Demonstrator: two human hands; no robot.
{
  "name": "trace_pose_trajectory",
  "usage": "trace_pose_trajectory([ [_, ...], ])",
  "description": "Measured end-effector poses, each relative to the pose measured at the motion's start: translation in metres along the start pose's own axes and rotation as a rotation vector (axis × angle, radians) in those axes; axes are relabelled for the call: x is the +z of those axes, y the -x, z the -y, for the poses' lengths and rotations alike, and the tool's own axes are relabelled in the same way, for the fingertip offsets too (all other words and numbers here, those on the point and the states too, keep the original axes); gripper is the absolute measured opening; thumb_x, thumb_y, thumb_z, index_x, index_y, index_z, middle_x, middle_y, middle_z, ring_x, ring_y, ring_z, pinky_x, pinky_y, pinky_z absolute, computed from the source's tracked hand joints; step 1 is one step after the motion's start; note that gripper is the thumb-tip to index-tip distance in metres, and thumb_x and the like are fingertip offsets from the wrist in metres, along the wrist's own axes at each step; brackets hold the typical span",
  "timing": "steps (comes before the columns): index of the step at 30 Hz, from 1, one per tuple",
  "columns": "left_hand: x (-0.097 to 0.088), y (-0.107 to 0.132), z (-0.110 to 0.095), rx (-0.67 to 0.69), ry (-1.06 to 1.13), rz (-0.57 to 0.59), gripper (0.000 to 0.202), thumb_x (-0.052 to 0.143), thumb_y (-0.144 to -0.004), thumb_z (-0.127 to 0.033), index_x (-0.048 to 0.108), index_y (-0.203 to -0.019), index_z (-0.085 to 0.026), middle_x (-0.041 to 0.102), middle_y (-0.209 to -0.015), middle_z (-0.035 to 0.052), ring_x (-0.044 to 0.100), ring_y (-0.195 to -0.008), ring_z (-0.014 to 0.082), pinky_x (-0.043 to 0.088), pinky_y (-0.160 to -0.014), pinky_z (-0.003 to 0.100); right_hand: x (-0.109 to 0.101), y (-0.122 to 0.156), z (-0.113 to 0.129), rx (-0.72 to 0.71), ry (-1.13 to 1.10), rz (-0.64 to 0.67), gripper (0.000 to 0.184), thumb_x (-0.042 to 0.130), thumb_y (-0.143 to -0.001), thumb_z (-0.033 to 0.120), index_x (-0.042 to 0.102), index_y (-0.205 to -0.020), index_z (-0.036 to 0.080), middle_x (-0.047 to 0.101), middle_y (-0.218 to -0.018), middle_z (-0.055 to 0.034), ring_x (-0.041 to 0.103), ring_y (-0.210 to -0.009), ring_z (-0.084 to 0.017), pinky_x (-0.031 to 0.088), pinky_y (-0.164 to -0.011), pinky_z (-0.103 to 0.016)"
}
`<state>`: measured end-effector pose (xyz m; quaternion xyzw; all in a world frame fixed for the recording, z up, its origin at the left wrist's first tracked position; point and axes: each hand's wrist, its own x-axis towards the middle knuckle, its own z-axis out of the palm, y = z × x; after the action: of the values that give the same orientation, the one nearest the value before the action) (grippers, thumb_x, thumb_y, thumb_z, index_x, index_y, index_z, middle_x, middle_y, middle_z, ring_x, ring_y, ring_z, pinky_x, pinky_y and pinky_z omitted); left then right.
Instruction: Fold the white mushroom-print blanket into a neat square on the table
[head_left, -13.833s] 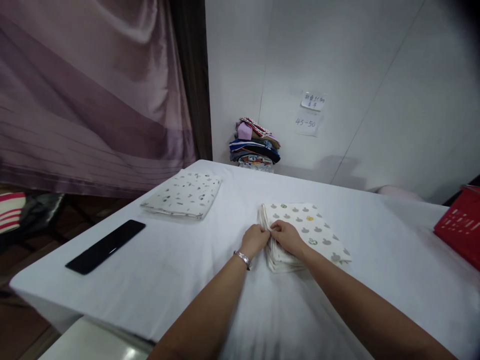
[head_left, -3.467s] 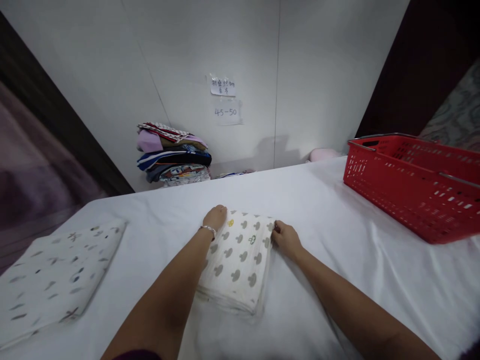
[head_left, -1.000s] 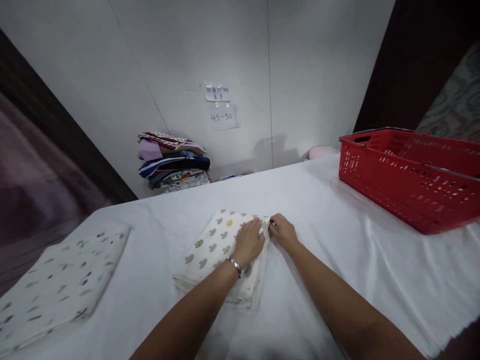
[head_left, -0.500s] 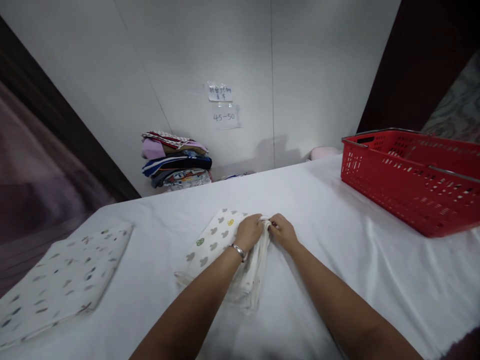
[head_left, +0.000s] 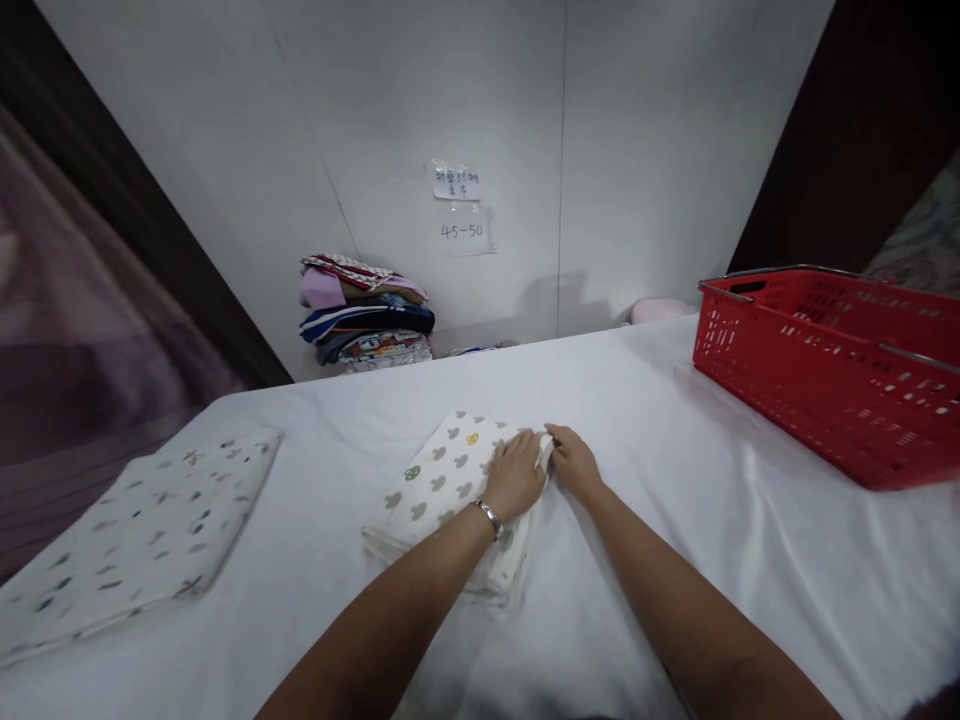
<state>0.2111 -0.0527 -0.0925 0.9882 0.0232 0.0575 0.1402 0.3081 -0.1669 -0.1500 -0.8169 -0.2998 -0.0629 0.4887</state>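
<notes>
A white cloth with grey mushroom-like prints (head_left: 439, 482), folded into a rough rectangle, lies in the middle of the table. Flat on its top near the right edge rests my left hand (head_left: 516, 474), fingers stretched out, a silver bracelet at the wrist. My right hand (head_left: 576, 462) pinches the cloth's far right corner between thumb and fingers. One green and one yellow print show among the grey ones. Part of the cloth's right side is hidden under my left hand and forearm.
Another folded cloth with small leaf-like prints (head_left: 150, 530) lies at the left on the white-covered table (head_left: 315, 560). A red plastic basket (head_left: 817, 385) stands at the right. Behind the table edge is a stack of folded clothes (head_left: 367, 312); paper notes (head_left: 461, 230) hang on the wall.
My left hand has gone from gripping the cloth's right edge to lying flat on top. The bunched right edge is now laid flatter. My right hand stays at the corner; the view has shifted slightly.
</notes>
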Motion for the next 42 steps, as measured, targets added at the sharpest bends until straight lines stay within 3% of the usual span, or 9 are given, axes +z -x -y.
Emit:
trace_pose_trajectory([
  [6,0.000,0.032,0.004,0.030,0.023,0.120,0.075,0.044,-0.075,-0.035,0.017,-0.142,-0.015,0.014,-0.150,0.0074,0.007,-0.138,0.0211,0.008,-0.112,0.042,-0.003,-0.002,-0.001,0.002,0.071,0.076,0.034,0.040,-0.076,0.016,0.060,-0.103,0.021,0.062,-0.102,-0.0035,0.054,-0.094,-0.018,0.040,-0.085,-0.030],
  [16,-0.019,0.097,0.013,0.115,-0.020,0.126,0.073,0.033,-0.083,-0.062,0.024,-0.139,-0.016,0.021,-0.147,0.0109,0.013,-0.137,0.0250,0.014,-0.110,0.046,-0.010,-0.003,0.006,-0.020,0.188,0.153,0.032,0.037,-0.075,0.012,0.057,-0.097,0.022,0.062,-0.094,-0.0034,0.053,-0.089,-0.018,0.039,-0.078,-0.027],
  [23,-0.021,0.149,0.020,0.131,-0.038,-0.037,0.067,0.029,-0.085,-0.061,0.026,-0.139,-0.021,0.029,-0.145,0.0072,0.021,-0.135,0.0206,0.015,-0.111,0.042,-0.015,-0.004,-0.005,-0.094,0.183,0.224,0.034,0.036,-0.073,0.014,0.057,-0.098,0.022,0.063,-0.094,-0.0035,0.056,-0.089,-0.018,0.041,-0.079,-0.028],
  [35,-0.013,0.159,0.014,0.124,-0.026,-0.219,0.055,0.037,-0.084,-0.058,0.046,-0.123,-0.021,0.048,-0.131,0.0060,0.035,-0.126,0.0203,0.022,-0.107,0.039,-0.019,-0.011,-0.014,-0.041,0.182,0.300,0.034,0.041,-0.072,0.024,0.061,-0.099,0.021,0.067,-0.093,-0.0032,0.061,-0.087,-0.020,0.045,-0.079,-0.031],
  [38,-0.021,0.167,0.026,0.092,0.007,-0.262,0.041,0.039,-0.086,-0.052,0.053,-0.111,-0.023,0.055,-0.123,0.0030,0.038,-0.124,0.0190,0.018,-0.109,0.041,-0.027,-0.018,-0.001,0.022,0.218,0.362,0.040,0.045,-0.067,0.022,0.062,-0.104,0.019,0.067,-0.100,-0.0060,0.061,-0.093,-0.022,0.046,-0.083,-0.033],
  [40,-0.028,0.171,0.044,-0.011,0.015,-0.322,0.033,0.038,-0.089,-0.044,0.055,-0.109,-0.023,0.055,-0.124,0.0025,0.038,-0.124,0.0193,0.017,-0.109,0.043,-0.027,-0.016,0.021,-0.001,0.278,0.286,0.048,0.047,-0.067,0.021,0.059,-0.114,0.017,0.062,-0.113,-0.0093,0.056,-0.105,-0.024,0.043,-0.091,-0.037],
  [42,-0.033,0.172,0.067,-0.162,0.013,-0.386,0.031,0.038,-0.090,-0.038,0.054,-0.112,-0.023,0.050,-0.129,0.0040,0.035,-0.126,0.0206,0.019,-0.108,0.045,-0.020,-0.005,0.051,-0.138,0.317,0.183,0.052,0.046,-0.072,0.024,0.053,-0.122,0.016,0.053,-0.127,-0.0104,0.046,-0.119,-0.024,0.034,-0.100,-0.040],
])
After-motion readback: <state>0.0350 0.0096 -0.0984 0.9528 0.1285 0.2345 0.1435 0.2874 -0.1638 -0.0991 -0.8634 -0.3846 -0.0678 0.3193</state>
